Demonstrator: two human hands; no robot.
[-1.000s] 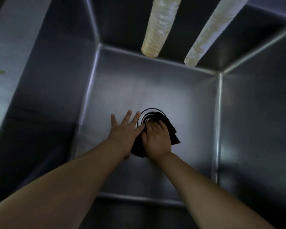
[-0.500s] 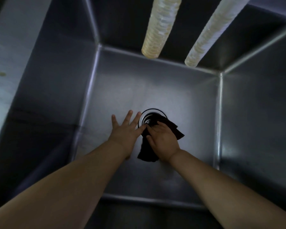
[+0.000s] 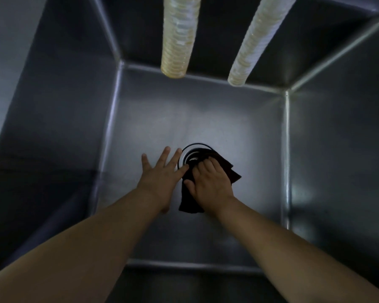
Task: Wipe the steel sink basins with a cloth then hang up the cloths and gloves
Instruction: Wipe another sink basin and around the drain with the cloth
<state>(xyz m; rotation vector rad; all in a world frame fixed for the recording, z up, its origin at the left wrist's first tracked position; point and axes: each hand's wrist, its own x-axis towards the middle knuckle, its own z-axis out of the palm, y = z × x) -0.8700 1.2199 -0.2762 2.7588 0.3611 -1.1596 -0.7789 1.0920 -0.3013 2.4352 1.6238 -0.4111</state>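
Observation:
I look straight down into a deep steel sink basin (image 3: 206, 110). A dark cloth (image 3: 189, 201) lies on its floor, partly over the round drain (image 3: 194, 149). My right hand (image 3: 210, 182) presses down on the cloth, fingers bent over its upper edge at the drain. Flat on the bare steel just left of the drain rests my left hand (image 3: 160, 173), fingers spread, holding nothing. Its thumb touches the cloth's edge. No gloves are in view.
Two ribbed pale hoses hang into the basin from above, one yellowish (image 3: 179, 36) and one whiter (image 3: 256, 40), ending well above the floor. Steep steel walls close in on the left (image 3: 53, 106) and right (image 3: 337, 149).
My right hand has slid the cloth slightly down and back up at the drain, with its wrist swinging right. The left hand has stayed in place.

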